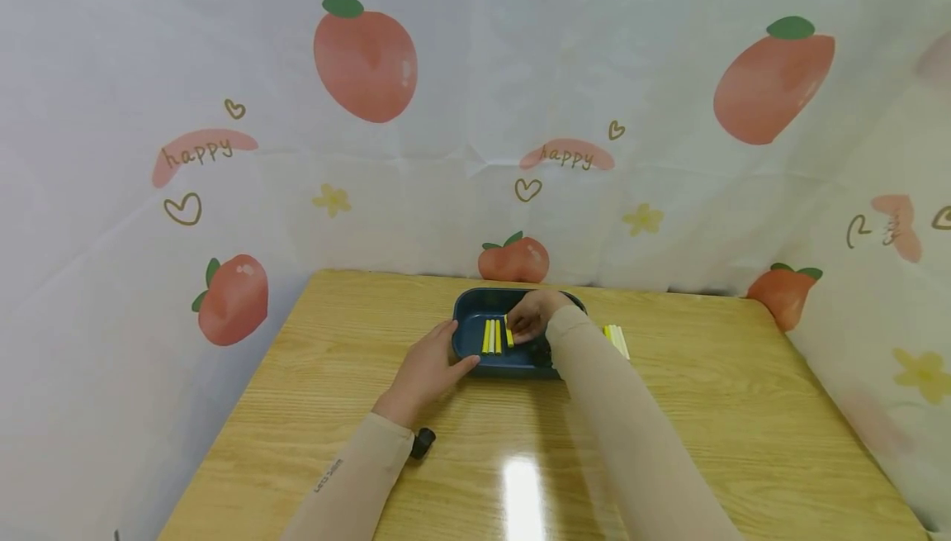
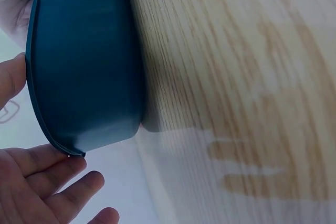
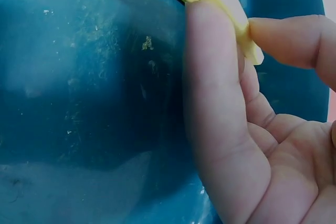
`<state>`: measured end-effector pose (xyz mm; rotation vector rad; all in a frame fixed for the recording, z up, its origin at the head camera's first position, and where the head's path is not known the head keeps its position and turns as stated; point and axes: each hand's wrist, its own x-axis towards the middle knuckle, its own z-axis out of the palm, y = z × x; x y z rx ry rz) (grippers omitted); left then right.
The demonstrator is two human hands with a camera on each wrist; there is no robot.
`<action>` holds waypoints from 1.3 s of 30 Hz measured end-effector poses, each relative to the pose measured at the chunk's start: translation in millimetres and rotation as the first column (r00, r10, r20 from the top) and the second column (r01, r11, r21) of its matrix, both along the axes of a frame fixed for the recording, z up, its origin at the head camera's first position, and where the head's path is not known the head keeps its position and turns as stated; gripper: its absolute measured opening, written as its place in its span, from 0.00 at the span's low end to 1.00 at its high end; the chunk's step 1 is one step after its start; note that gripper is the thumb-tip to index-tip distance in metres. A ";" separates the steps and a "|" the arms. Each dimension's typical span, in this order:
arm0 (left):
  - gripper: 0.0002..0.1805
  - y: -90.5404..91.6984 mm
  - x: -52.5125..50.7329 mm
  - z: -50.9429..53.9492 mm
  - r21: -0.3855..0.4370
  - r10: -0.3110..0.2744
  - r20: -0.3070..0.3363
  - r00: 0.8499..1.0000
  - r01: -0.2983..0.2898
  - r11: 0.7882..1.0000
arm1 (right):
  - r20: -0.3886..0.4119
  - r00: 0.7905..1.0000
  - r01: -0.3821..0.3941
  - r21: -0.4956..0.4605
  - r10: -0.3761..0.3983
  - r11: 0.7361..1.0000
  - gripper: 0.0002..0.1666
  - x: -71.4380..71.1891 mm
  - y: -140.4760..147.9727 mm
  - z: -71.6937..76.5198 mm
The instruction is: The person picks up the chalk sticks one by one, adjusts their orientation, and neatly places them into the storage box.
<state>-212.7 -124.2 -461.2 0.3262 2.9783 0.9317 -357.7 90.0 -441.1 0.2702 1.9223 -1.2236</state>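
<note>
A dark blue tray (image 1: 513, 372) with rounded corners stands on the table. Inside, several slim yellow and white sticks (image 1: 492, 337) lie side by side in its left half. My left hand (image 1: 428, 366) spreads across the tray's front left corner, fingers and thumb touching the rim. My right hand (image 1: 531, 315) is down inside the tray, just right of that row. Between its thumb and forefinger it pinches a pale yellow stick (image 3: 242, 31), whose far end runs out of the right wrist view.
More yellow and white sticks (image 1: 616, 341) lie on the table right of the tray, partly behind my right sleeve (image 1: 624, 409). A small black device (image 1: 423, 443) sits at my left wrist. Behind the wooden table (image 1: 297, 409) hangs a fruit-printed cloth (image 1: 446, 219).
</note>
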 end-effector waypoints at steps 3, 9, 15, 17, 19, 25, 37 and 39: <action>0.44 0.6 0.8 1.1 0.002 0.002 0.006 1.000 -0.002 1.000 | 0.002 1.000 0.025 -0.003 -0.025 1.000 0.24 1.2 -2.2 -0.3; 0.44 0.4 2.0 2.9 0.009 0.004 0.010 1.000 -0.004 1.000 | 0.006 1.000 0.019 -0.008 -0.018 1.000 0.24 1.3 -1.3 3.2; 0.44 0.8 -0.3 1.0 0.001 0.004 0.013 1.000 -0.004 1.000 | 0.014 1.000 0.023 0.022 -0.023 1.000 0.18 0.8 5.9 10.0; 0.44 0.8 -0.6 0.3 0.003 0.008 0.017 1.000 -0.008 1.000 | 0.010 1.000 0.008 0.022 -0.008 1.000 0.17 1.3 8.4 13.0; 0.44 0.8 -0.8 -0.3 0.001 0.008 0.016 1.000 -0.008 1.000 | -0.007 1.000 -0.018 0.016 0.019 1.000 0.17 2.7 11.1 16.7; 0.44 0.8 -0.1 -0.9 -0.007 0.007 0.012 1.000 -0.007 1.000 | -0.093 0.991 -0.097 0.015 0.098 0.995 0.24 10.4 18.6 29.6; 0.45 1.3 2.2 3.7 0.009 0.015 0.045 0.999 -0.016 1.000 | -0.283 0.914 -0.278 0.088 0.292 0.957 0.11 32.9 38.3 63.8; 0.45 1.2 2.0 3.7 0.006 0.015 0.045 0.999 -0.015 1.000 | -0.299 0.902 -0.299 0.092 0.313 0.950 0.09 36.5 41.2 69.5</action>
